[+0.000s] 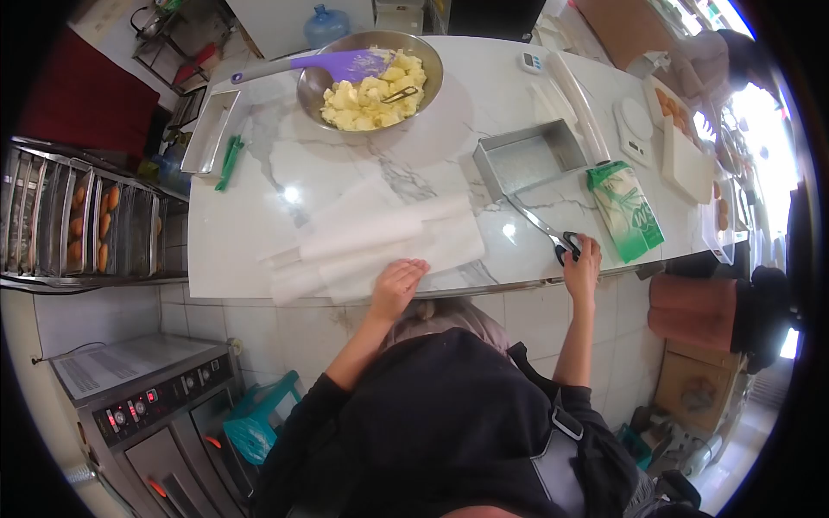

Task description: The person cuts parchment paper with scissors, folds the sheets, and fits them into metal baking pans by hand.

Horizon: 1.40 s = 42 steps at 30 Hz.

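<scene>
My left hand (400, 287) is at the table's front edge, its fingers together and bent over the near edge of white paper sheets (449, 229). Its thumb is hard to make out. The sheets overlap, and one part looks folded or rolled. To the right, my right hand (585, 263) has its fingers around the black handles of the scissors (537, 222). Their blades point away to the left, towards a rectangular metal pan (544, 158). Just beyond that hand lies a green and white packet (625, 212).
A steel bowl (432, 82) holds yellow chunks, a whisk-like wire tool and a purple spatula (345, 65). A long metal tin (210, 134), green strip (229, 162), paper roll (580, 105), timer (530, 62) and white scale (635, 129) lie around. Another person (704, 73) stands at right.
</scene>
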Each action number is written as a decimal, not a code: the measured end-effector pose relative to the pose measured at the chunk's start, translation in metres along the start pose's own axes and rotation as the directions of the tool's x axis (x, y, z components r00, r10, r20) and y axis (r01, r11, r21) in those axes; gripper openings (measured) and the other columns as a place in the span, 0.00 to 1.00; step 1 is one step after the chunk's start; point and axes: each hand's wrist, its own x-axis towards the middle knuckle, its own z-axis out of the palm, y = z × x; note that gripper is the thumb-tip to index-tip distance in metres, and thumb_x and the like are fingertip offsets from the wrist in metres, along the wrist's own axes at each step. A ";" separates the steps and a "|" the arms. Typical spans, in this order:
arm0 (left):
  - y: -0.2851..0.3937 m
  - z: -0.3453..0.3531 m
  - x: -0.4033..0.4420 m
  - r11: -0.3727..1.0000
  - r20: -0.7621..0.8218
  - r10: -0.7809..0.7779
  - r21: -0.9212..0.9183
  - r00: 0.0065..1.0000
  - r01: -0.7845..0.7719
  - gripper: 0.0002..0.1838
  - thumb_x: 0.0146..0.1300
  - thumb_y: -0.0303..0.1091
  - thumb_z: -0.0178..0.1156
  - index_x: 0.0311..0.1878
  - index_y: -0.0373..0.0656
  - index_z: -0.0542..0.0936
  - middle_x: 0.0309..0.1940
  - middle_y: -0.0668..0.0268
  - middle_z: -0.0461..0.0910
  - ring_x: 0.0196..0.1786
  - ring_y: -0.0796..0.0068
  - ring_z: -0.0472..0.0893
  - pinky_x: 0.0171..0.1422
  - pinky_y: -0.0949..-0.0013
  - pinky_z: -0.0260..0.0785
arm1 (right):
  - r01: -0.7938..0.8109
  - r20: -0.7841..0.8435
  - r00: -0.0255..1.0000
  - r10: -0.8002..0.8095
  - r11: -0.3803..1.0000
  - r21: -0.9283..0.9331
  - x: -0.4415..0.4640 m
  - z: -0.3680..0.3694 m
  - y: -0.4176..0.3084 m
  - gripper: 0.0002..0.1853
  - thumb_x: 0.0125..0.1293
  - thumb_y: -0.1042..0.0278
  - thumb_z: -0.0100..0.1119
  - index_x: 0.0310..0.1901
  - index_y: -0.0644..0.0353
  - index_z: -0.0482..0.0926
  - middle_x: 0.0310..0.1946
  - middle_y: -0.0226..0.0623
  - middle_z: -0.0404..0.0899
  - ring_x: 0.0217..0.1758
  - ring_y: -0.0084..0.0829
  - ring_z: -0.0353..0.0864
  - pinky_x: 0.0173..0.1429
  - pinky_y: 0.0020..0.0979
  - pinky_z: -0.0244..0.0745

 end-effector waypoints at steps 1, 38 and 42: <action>0.000 -0.001 0.000 1.000 0.006 -0.018 -0.023 1.000 0.018 0.06 0.50 0.23 0.60 0.33 0.41 0.80 0.32 0.66 0.81 0.40 0.68 0.79 0.49 0.67 0.71 | 0.021 0.059 0.998 -0.022 0.999 0.027 -0.004 0.001 0.015 0.17 0.52 0.76 0.57 0.45 0.58 0.71 0.50 0.44 0.66 0.53 0.45 0.66 0.53 0.40 0.63; 0.006 0.026 0.013 0.999 -0.121 0.014 0.030 0.993 -0.011 0.14 0.43 0.19 0.63 0.37 0.40 0.81 0.35 0.69 0.80 0.40 0.72 0.76 0.46 0.69 0.69 | -0.943 0.896 0.307 -0.321 0.023 0.331 -0.158 -0.034 -0.091 0.32 0.42 0.34 0.65 0.26 0.61 0.73 0.20 0.21 0.69 0.23 0.13 0.64 0.24 0.18 0.58; 0.007 0.025 0.012 0.998 -0.115 0.037 0.049 0.993 -0.032 0.13 0.43 0.19 0.63 0.37 0.40 0.81 0.34 0.70 0.79 0.39 0.72 0.75 0.45 0.69 0.69 | -0.937 0.876 0.282 -0.392 0.084 0.339 -0.169 -0.045 -0.076 0.33 0.39 0.32 0.66 0.24 0.60 0.72 0.20 0.22 0.69 0.23 0.13 0.63 0.25 0.18 0.57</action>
